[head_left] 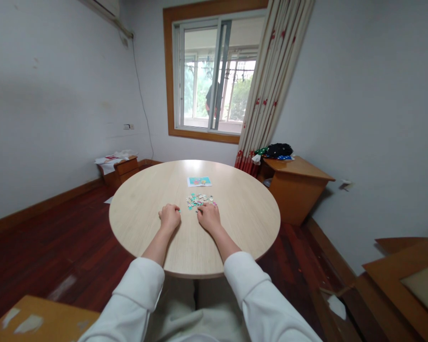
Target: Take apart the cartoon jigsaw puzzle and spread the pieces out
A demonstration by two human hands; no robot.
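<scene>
A loose heap of small jigsaw pieces (pixel 192 200), some teal and some pale, lies near the middle of the round table (pixel 139 199). My left hand (pixel 170 217) rests on the tabletop left of the heap, fingers curled; a teal bit of a jigsaw piece shows at its fingertips. At the heap's near right edge is my right hand (pixel 209 217), bent inward, with a small dark-edged piece at its thumb and fingertips. Its fingers partly cover the heap. Beyond the pieces lies a flat picture card (pixel 199 181), light blue with colourful figures.
Behind the table on the right stands a wooden desk (pixel 296 185) with dark cloth (pixel 280 150) on top. A low cabinet (pixel 126 167) holding papers is at the back left. Wooden furniture (pixel 57 320) sits at the lower left. A person (pixel 209 99) appears beyond the window.
</scene>
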